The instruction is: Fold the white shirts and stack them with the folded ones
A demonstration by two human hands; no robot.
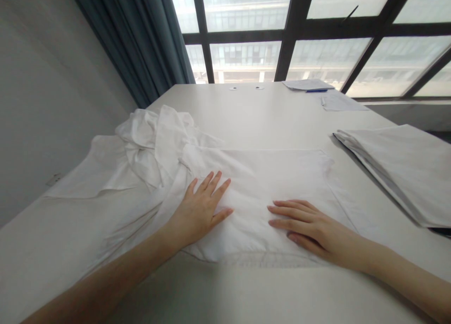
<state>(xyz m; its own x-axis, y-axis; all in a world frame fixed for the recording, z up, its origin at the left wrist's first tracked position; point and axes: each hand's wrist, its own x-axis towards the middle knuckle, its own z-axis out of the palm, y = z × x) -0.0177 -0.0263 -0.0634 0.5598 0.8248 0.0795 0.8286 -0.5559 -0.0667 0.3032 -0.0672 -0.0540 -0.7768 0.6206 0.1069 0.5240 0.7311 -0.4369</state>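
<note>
A white cloth garment (260,183) lies spread over the near part of the table, its kind not clear from its shape. My left hand (199,211) rests on its left half, palm down with the fingers spread. On the right half lies my right hand (313,227), flat, with its fingers stretched out toward the left. Neither hand grips the fabric. Loose folds run from the garment toward the lower left, partly under my left forearm. A crumpled heap of white cloth (155,145) touches or joins its upper left side; I cannot tell which.
On the right side of the white table (243,112) sits a folded white cloth stack (405,169) with a dark edge beneath. Papers (308,84) and a blue pen (316,91) lie at the far edge. A dark curtain (141,37) hangs at the left beside the window (246,56).
</note>
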